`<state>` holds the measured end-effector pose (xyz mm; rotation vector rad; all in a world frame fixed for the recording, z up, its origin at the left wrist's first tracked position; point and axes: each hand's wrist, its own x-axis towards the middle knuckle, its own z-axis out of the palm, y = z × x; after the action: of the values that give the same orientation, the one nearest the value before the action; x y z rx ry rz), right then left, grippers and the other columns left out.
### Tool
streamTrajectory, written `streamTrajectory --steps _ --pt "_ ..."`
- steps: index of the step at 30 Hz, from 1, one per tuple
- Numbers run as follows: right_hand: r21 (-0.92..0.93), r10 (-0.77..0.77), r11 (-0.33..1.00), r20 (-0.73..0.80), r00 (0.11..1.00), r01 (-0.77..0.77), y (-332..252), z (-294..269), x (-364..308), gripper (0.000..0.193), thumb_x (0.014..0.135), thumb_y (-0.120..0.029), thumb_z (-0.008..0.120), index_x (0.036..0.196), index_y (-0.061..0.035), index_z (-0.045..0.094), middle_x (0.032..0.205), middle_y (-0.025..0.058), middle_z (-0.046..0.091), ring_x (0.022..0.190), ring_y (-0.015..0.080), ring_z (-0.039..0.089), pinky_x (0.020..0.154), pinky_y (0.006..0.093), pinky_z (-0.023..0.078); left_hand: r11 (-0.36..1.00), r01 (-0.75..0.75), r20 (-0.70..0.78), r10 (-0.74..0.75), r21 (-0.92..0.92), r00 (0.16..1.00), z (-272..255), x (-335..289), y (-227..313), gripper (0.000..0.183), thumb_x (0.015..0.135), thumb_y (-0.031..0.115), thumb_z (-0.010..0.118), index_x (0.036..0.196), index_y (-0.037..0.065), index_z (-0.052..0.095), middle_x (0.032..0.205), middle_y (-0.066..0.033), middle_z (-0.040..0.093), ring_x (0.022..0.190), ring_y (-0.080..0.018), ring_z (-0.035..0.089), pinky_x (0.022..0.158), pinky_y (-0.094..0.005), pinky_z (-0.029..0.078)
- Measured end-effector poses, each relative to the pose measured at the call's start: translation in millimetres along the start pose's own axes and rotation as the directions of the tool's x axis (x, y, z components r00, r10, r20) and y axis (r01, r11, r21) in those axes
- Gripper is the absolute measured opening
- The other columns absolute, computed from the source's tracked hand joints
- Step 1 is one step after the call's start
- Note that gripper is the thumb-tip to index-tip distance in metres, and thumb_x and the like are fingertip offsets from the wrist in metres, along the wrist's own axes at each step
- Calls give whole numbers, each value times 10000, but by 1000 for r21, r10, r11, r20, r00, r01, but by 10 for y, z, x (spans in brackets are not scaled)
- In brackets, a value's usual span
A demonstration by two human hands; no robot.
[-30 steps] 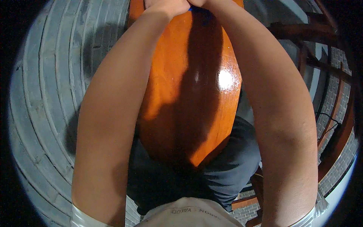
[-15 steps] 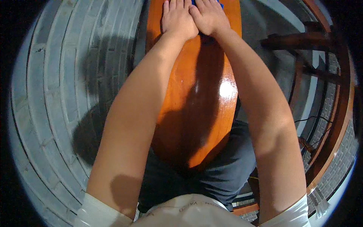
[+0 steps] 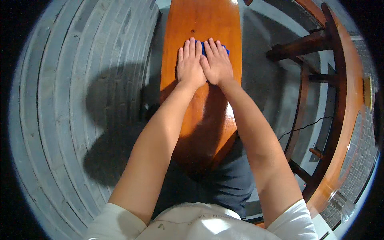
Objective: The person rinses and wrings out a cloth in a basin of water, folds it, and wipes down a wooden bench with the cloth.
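My left hand [image 3: 191, 64] and my right hand [image 3: 217, 64] lie flat, side by side, on a glossy orange-brown wooden bench [image 3: 208, 18]. Their fingers point away from me, and my right thumb meets the side of my left hand. Beneath the palms is a blue cloth [image 3: 203, 48], mostly covered. Only bits of it show between the hands and past the right fingertips. Both hands are open, pressing down without wrapping round anything.
A grey brick wall [image 3: 68, 108] runs along the left. At the right stands a wooden table [image 3: 344, 120] with dark legs and crossbars, and a thin black cable [image 3: 306, 127] hangs near it. My dark-trousered legs [image 3: 228, 184] straddle the bench's near end.
The view has tipped up, so more of the far bench shows and my hands sit lower in it. Both hands stay flat on the cloth; any slide along the bench is hard to tell.
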<state>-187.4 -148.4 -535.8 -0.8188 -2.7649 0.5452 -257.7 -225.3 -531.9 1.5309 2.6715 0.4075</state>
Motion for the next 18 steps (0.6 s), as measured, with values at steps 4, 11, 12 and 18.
streamTrajectory --steps 4,11,12,18 --pt "-3 11 1000 12 1000 -11 -156 -125 -402 548 840 -357 265 1283 -36 303 1357 147 235 1264 299 183 1042 386 115 1000 1 28 -2 28 1000 -124 -388 137 591 798 244 397 1305 4 210 1376 -171 157 1286 -282 120 1039 -402 80" --pt "13 37 999 -18 999 -37 -392 -210 -1034 540 829 -332 277 1271 -25 320 1347 159 252 1257 310 197 1037 396 124 999 -22 36 20 42 999 -265 -988 270 608 797 285 403 1308 15 213 1379 -164 155 1286 -281 122 1038 -407 81" --pt "20 29 999 -30 999 -29 -421 -220 -1113 539 826 -327 285 1269 -21 322 1344 163 254 1254 314 202 1035 400 129 999 -25 24 24 34 999 -289 -1069 288 607 797 288 403 1306 14 217 1379 -164 158 1285 -283 125 1038 -409 83" --pt "39 25 999 -47 999 -24 -589 -358 -1580 530 812 -300 323 1253 -5 339 1328 181 275 1239 332 224 1025 414 154 1000 0 59 1 -9 998 -507 -1524 478 599 800 293 392 1305 17 225 1381 -158 157 1288 -273 125 1037 -414 84"
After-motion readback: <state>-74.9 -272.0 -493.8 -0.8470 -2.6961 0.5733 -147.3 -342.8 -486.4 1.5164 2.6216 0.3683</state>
